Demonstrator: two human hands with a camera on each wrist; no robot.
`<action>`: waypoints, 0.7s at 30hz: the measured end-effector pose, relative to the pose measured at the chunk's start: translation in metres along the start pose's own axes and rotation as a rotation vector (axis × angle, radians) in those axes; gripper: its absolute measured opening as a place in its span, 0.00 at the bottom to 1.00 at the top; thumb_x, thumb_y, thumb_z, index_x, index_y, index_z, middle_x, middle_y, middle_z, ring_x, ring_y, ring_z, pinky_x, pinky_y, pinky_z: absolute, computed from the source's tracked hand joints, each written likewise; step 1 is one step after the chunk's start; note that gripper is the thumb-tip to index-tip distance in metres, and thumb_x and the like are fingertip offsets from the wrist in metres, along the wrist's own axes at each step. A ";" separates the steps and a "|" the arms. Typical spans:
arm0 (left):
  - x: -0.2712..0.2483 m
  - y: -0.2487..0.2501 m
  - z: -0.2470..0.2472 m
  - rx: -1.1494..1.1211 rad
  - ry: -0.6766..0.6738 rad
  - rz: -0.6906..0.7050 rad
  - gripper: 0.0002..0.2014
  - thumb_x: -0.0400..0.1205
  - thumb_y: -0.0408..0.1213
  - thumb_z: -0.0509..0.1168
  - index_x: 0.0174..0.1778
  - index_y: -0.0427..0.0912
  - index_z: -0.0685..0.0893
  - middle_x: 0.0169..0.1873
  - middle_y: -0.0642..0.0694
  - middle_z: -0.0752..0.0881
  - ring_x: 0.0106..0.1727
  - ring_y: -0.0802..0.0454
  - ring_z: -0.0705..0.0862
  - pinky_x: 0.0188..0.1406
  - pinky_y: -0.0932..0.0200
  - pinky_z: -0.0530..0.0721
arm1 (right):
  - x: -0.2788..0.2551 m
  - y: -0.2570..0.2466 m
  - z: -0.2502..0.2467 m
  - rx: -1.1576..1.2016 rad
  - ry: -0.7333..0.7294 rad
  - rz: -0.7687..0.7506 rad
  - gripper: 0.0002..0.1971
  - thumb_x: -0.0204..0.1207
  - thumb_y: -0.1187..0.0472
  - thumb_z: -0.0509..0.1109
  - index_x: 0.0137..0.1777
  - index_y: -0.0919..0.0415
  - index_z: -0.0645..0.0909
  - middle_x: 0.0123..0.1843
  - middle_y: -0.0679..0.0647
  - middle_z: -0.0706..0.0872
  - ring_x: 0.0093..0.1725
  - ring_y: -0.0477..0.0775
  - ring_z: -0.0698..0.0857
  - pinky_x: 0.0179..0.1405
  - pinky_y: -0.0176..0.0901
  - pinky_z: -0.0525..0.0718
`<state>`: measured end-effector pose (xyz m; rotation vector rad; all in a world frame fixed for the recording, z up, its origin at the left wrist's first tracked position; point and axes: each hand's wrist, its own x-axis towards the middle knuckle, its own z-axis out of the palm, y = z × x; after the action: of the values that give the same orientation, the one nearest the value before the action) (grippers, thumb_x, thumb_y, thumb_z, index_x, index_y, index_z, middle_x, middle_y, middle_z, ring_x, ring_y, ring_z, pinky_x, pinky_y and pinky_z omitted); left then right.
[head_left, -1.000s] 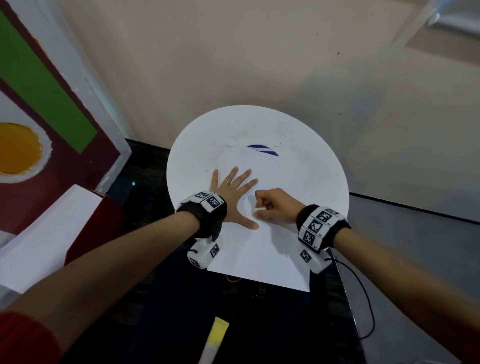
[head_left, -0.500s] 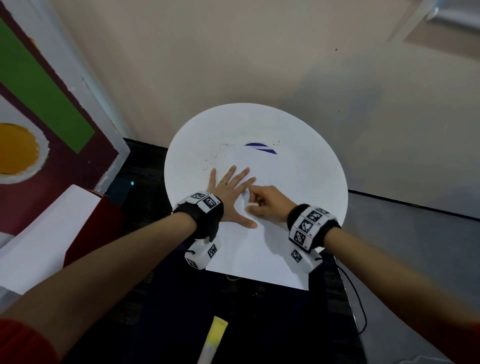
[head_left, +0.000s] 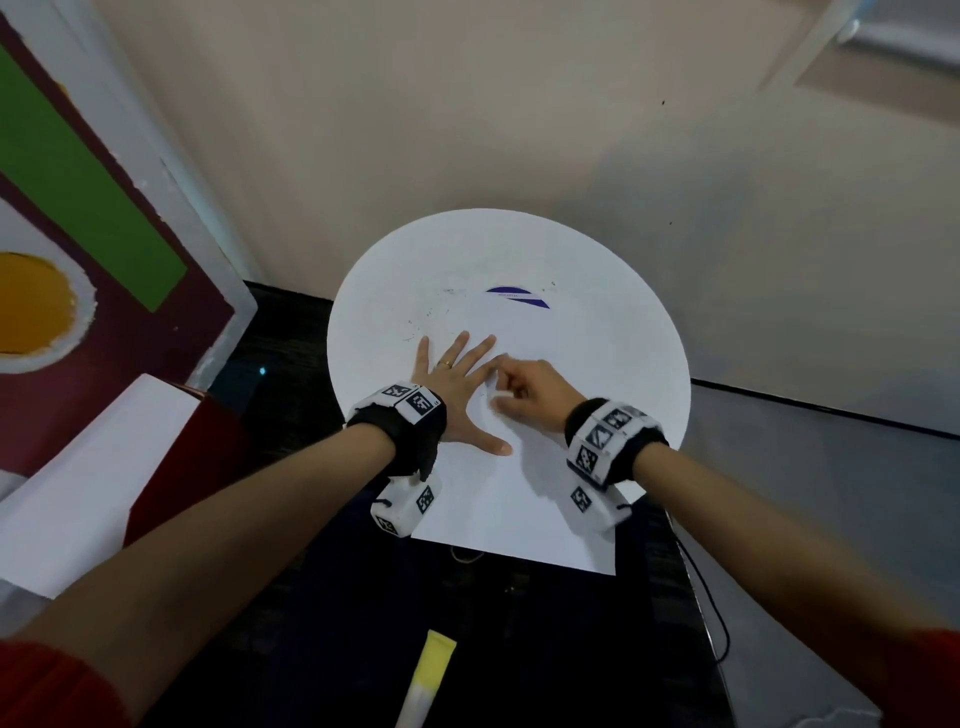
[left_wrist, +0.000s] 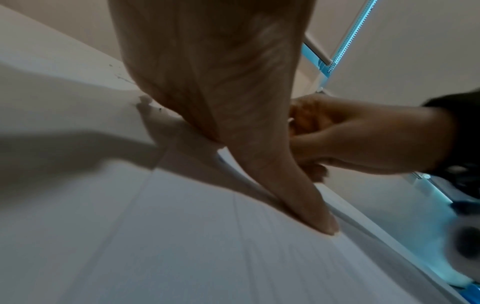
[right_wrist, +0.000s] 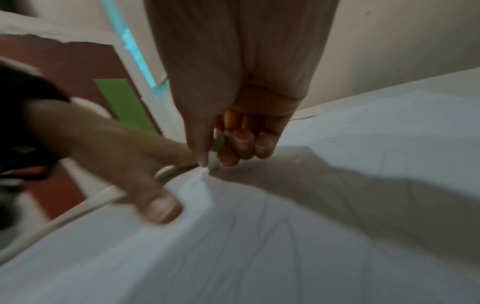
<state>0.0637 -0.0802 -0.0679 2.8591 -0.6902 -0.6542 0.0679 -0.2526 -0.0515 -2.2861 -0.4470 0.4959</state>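
My left hand (head_left: 460, 387) lies flat, fingers spread, pressing a white sheet of paper (head_left: 519, 512) onto a round white table (head_left: 597, 317); the left wrist view shows its palm (left_wrist: 221, 82) from below. My right hand (head_left: 511, 387) sits just right of the left forefinger. Its curled fingers pinch a short white stick (right_wrist: 219, 142), whose tip touches the paper in the crook between left forefinger and thumb (right_wrist: 161, 207). What kind of stick it is stays unclear. A ring shows on one left finger.
A blue mark (head_left: 517, 297) lies on the table beyond the hands. A painted board (head_left: 78, 218) leans at the left, with a red and white box (head_left: 114, 467) below it. A yellow and white tube (head_left: 431, 670) lies near me. A black cable (head_left: 701, 597) hangs at the right.
My right hand with the stick has moved forward and left, from near the left thumb's base up beside the left forefinger. The left hand has stayed flat in place.
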 end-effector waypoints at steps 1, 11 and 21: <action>0.000 0.000 0.000 -0.003 0.005 0.000 0.64 0.60 0.83 0.59 0.83 0.59 0.34 0.81 0.59 0.29 0.82 0.50 0.27 0.74 0.28 0.27 | -0.007 -0.001 0.004 0.000 -0.044 -0.006 0.10 0.71 0.68 0.72 0.35 0.62 0.72 0.27 0.52 0.76 0.26 0.47 0.71 0.30 0.41 0.73; -0.023 0.041 0.016 0.046 0.057 0.167 0.36 0.89 0.53 0.48 0.84 0.42 0.34 0.83 0.45 0.32 0.82 0.47 0.29 0.80 0.45 0.31 | -0.031 0.046 -0.005 0.676 0.613 0.277 0.07 0.81 0.62 0.68 0.46 0.62 0.72 0.30 0.56 0.80 0.23 0.39 0.76 0.28 0.32 0.75; -0.041 0.005 0.018 -0.040 0.077 -0.461 0.34 0.90 0.52 0.38 0.82 0.32 0.32 0.81 0.36 0.30 0.83 0.39 0.32 0.81 0.47 0.37 | -0.032 0.053 -0.011 0.568 0.465 0.208 0.07 0.80 0.62 0.69 0.44 0.61 0.73 0.27 0.52 0.80 0.26 0.47 0.76 0.30 0.32 0.75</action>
<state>0.0208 -0.0662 -0.0672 3.0025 0.0026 -0.5939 0.0541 -0.3084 -0.0763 -1.8144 0.1527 0.1460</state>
